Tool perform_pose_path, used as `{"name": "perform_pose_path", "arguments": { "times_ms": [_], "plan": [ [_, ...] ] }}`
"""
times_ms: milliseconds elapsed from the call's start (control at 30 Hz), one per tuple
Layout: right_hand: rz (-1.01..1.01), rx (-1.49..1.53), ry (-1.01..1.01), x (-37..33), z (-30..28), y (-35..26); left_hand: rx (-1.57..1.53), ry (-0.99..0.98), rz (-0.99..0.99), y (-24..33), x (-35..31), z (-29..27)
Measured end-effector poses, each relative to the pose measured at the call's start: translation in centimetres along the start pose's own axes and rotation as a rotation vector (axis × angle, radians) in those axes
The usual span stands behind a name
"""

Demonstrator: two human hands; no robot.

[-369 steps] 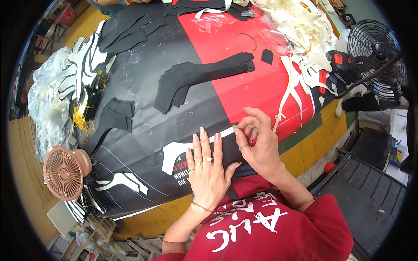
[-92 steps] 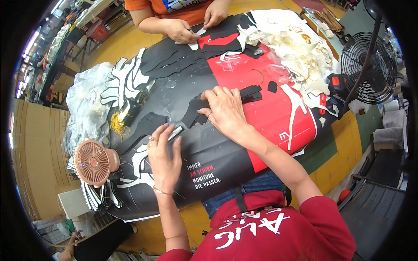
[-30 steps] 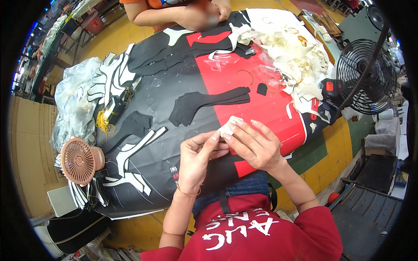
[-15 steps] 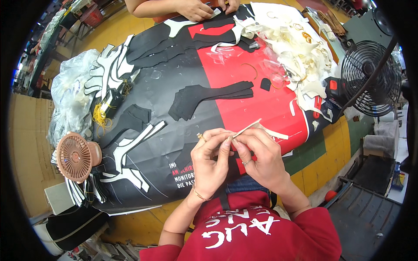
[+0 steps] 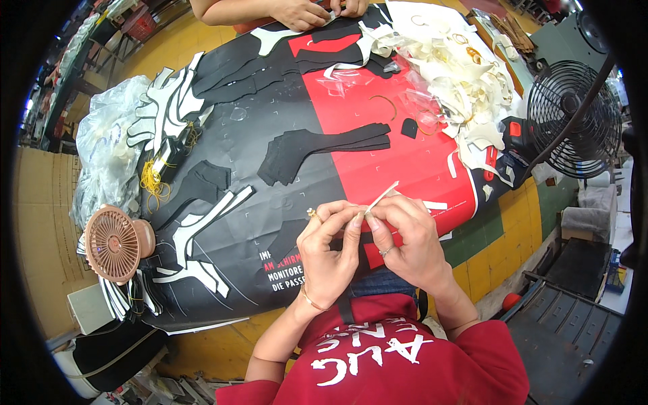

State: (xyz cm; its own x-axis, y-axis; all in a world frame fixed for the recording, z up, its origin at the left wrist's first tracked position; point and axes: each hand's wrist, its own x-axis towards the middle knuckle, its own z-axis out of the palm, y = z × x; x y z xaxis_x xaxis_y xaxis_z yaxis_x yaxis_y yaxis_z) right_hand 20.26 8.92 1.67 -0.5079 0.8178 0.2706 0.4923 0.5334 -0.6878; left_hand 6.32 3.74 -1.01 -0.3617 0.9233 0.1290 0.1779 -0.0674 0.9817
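Observation:
My left hand [image 5: 331, 250] and my right hand [image 5: 412, 239] meet near the front of the table, fingertips pinched together. Between them is a thin cream-white piece [image 5: 383, 196], seen nearly edge-on; its lower part is hidden by my fingers. Both hands grip it, and whether it is one layer or two I cannot tell. A white end of a piece [image 5: 435, 205] shows just beyond my right hand. Farther off lies a fanned stack of black cut pieces [image 5: 297, 155]. Left of my hands are white, dark-edged cut pieces [image 5: 196, 233] and a black piece [image 5: 206, 182].
A pink fan [image 5: 115, 244] stands at the left edge, near plastic bags [image 5: 108, 148] and yellow ties [image 5: 154, 182]. Cream peeled scraps [image 5: 466, 88] heap at the far right beside a black fan [image 5: 574, 121]. Across the table, another person's hands [image 5: 304, 13] handle a white piece.
The cream piece now stands slightly steeper between my fingers, and my right hand has turned a little. The far person's hands have shifted slightly.

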Motion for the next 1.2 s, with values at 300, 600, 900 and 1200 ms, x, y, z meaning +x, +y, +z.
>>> {"name": "perform_pose_path", "arguments": {
  "times_ms": [300,600,900,1200],
  "plan": [
    [-0.020,0.044,-0.096,0.5,-0.6,1.1,0.016,-0.051,-0.078,-0.3,0.4,-0.8],
    [0.229,1.273,0.476,-0.6,-10.0,8.2,-0.172,0.183,-0.345,-3.9,2.1,-6.9],
    [0.141,-0.326,0.645,3.7,-9.4,5.7,-0.033,0.191,-0.300,-3.5,1.7,-7.7],
    [0.143,-0.068,-0.061,3.6,-0.9,-0.3,-0.107,0.131,-0.186,-0.7,0.6,-5.0]
  ]
}}
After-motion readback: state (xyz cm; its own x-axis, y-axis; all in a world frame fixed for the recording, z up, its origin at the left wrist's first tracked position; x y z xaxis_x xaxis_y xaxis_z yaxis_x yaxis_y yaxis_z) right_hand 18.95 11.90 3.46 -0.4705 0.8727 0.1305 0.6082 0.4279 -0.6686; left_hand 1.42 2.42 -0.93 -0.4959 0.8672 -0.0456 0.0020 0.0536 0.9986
